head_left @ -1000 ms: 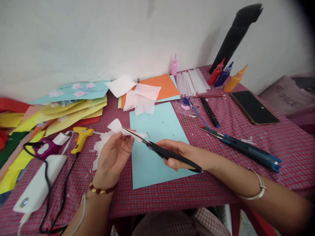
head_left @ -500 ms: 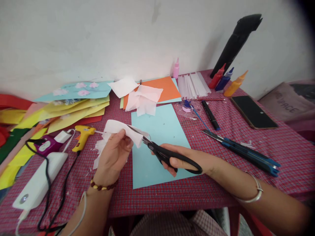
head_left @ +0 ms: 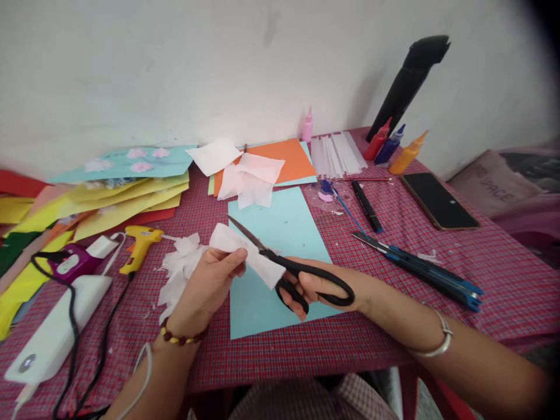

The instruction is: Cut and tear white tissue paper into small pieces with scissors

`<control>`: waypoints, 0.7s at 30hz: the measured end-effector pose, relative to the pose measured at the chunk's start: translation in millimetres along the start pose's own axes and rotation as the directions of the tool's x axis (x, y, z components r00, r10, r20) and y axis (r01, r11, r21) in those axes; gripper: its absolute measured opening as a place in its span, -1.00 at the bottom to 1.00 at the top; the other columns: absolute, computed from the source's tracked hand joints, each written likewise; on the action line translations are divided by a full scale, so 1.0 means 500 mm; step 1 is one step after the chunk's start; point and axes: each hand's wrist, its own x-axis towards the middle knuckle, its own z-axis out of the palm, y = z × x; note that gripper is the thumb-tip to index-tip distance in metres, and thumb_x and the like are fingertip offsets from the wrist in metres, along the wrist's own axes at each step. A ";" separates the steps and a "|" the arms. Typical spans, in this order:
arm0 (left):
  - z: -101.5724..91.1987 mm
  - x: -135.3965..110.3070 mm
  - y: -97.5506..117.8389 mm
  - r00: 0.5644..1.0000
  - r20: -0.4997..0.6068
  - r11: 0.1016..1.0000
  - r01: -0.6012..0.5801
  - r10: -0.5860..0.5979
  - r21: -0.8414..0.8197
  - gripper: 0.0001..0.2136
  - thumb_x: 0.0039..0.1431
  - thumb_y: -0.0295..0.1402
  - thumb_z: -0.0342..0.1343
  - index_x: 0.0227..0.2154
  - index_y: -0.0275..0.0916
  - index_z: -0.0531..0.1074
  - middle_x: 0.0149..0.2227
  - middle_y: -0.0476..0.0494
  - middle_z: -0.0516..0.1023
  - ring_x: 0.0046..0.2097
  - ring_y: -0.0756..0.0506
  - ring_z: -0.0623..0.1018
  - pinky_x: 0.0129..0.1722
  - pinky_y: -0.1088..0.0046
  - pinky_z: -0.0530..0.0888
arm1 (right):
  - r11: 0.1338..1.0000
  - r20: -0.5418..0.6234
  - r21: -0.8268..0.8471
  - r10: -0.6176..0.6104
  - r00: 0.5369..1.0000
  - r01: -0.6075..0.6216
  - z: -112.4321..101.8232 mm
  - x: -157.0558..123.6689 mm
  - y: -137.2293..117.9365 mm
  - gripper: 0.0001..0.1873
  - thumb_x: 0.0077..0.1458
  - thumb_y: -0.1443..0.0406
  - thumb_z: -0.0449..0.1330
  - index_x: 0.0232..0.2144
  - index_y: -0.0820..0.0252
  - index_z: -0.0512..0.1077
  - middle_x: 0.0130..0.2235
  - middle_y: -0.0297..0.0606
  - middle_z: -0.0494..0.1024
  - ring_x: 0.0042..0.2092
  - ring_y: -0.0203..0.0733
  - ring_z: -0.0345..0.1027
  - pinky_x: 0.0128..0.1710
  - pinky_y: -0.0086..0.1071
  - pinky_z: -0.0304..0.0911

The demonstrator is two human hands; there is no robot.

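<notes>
Pinched between the thumb and fingers of my left hand [head_left: 219, 274] is a curled strip of white tissue paper [head_left: 262, 265]. My right hand [head_left: 312, 280] grips black-handled scissors [head_left: 324, 277] by the finger loops. One dark blade shows above the strip and points up and left; the other blade is hidden behind the paper. Below both hands lies a light blue sheet [head_left: 271, 318] with small marks on it. Crumpled white tissue scraps [head_left: 179, 274] are heaped just left of my left hand.
Left of my hands are a yellow glue gun [head_left: 140, 248], a white power strip [head_left: 56, 326] and black cords. To the right lie a blue box cutter [head_left: 420, 271], a black marker [head_left: 366, 207] and a phone [head_left: 440, 200]. Paint bottles [head_left: 409, 153] stand at the back right.
The scissor blades have parted from biting into the white tissue strip, and the strip now lies lower and further right, across the scissors. The whole view has shifted slightly.
</notes>
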 end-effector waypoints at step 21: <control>-0.002 -0.001 0.005 0.986 -0.081 0.976 -0.127 0.143 0.177 -0.92 -0.11 -0.38 0.33 -0.54 -0.27 0.56 -0.59 -0.01 0.47 -0.53 0.05 0.35 -0.51 0.57 0.31 | 1.000 -0.013 -0.002 0.031 0.999 -0.031 0.025 0.007 -0.023 -0.33 0.14 -0.24 0.00 -0.19 0.29 0.27 -0.44 -0.38 0.33 -0.48 -0.40 0.22 -0.53 -0.45 0.10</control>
